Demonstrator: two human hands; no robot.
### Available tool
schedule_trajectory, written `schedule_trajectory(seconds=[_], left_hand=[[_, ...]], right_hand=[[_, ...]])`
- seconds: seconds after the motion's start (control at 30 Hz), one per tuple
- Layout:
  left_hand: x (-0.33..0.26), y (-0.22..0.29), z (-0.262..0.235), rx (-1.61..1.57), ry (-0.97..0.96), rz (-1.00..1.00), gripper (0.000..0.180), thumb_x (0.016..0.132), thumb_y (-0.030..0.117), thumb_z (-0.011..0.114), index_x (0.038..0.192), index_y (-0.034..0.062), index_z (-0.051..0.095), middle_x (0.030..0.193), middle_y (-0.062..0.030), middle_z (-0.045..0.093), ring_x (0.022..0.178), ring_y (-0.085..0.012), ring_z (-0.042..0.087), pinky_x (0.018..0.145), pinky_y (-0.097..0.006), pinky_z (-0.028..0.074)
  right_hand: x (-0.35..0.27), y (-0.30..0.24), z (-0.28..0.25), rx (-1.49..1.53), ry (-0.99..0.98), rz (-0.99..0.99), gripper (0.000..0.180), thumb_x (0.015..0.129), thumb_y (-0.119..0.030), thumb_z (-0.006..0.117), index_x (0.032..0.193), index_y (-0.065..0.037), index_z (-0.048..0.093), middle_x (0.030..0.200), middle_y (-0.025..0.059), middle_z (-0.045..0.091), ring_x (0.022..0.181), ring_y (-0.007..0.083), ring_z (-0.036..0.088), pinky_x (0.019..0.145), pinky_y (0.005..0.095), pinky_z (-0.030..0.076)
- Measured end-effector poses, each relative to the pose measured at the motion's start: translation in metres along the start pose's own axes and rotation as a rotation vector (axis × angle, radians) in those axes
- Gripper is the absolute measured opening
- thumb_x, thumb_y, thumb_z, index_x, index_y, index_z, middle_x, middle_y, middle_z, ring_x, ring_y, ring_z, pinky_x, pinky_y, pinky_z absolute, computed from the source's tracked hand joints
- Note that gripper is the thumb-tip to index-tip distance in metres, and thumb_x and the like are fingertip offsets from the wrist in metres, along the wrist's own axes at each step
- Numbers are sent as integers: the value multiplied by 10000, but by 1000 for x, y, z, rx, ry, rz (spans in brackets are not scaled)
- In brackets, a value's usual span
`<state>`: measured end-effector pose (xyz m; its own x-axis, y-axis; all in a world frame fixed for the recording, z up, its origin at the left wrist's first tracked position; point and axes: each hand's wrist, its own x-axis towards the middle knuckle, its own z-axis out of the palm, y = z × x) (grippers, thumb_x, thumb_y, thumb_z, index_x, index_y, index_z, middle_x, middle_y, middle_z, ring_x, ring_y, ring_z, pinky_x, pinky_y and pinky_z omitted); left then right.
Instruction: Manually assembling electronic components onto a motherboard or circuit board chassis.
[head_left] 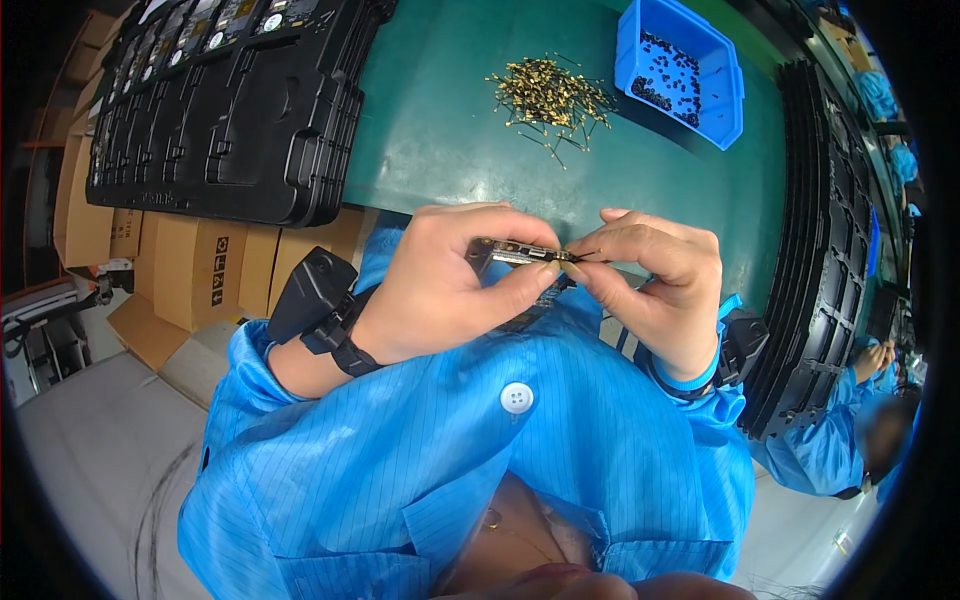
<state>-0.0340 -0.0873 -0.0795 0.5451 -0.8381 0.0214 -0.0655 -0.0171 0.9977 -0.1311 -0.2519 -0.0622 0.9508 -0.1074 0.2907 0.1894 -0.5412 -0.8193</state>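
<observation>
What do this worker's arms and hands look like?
The grip of the left hand and right hand is bare, without gloves. The left sleeve and right sleeve are shiny blue. A black wrist strap on each side carries a boxy black device.

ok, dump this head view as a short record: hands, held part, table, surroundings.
left_hand: left hand, pinching a narrow circuit part between thumb and fingers
right_hand: right hand, closed at the part's right end, a thin dark lead between thumb and fingers
table: green tabletop
on_table: heap of gold-tipped dark leads; blue bin, right of the heap, with small black pieces inside
left_side: black trays, cardboard boxes below
right_side: stacked black trays; another person's blue sleeve
</observation>
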Motion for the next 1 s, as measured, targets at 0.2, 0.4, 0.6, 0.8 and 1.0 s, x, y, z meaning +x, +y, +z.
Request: schedule_trajectory(seconds=[0.2, 0.4, 0.6, 0.8, 1.0], left_hand=[[0, -2, 2, -2, 27, 13, 146, 723, 21, 629, 861, -24, 617, 815, -94, 606, 749, -132, 558, 668, -240, 430], [3, 1, -1, -4, 6, -59, 138, 741, 27, 622, 869, -25, 613, 821, -76, 608, 757, -110, 555, 672, -229, 431], [3, -2, -1, -101, -32, -140, 153, 764, 44, 621, 900, -26, 607, 837, -42, 612, 764, -67, 542, 666, -201, 434], [4, -3, -2, -148, -8, -199, 171, 761, 40, 625, 916, -28, 606, 835, -35, 614, 752, -58, 546, 644, -192, 436], [5, -5, -4, -213, -38, -263, 204, 773, 24, 624, 959, -52, 588, 868, -77, 626, 785, -87, 583, 677, -205, 474]], right_hand=[[-1, -1, 2, -5, 31, -6, 119, 648, 32, 663, 754, -17, 638, 689, 92, 610, 603, 209, 602, 513, 262, 458], [-2, 8, 4, 135, 6, 64, 111, 680, 12, 662, 785, -17, 645, 704, 79, 619, 623, 168, 606, 546, 260, 462], [0, 21, 7, 290, 26, 53, 115, 703, 22, 646, 812, -15, 642, 728, 72, 614, 672, 146, 586, 597, 253, 446], [2, 20, 9, 267, 1, 51, 84, 709, 25, 640, 783, -15, 634, 727, 70, 605, 673, 148, 582, 597, 251, 443], [3, 17, 8, 159, -3, 20, 83, 711, 31, 636, 780, -14, 631, 726, 74, 604, 661, 159, 585, 576, 252, 444]])
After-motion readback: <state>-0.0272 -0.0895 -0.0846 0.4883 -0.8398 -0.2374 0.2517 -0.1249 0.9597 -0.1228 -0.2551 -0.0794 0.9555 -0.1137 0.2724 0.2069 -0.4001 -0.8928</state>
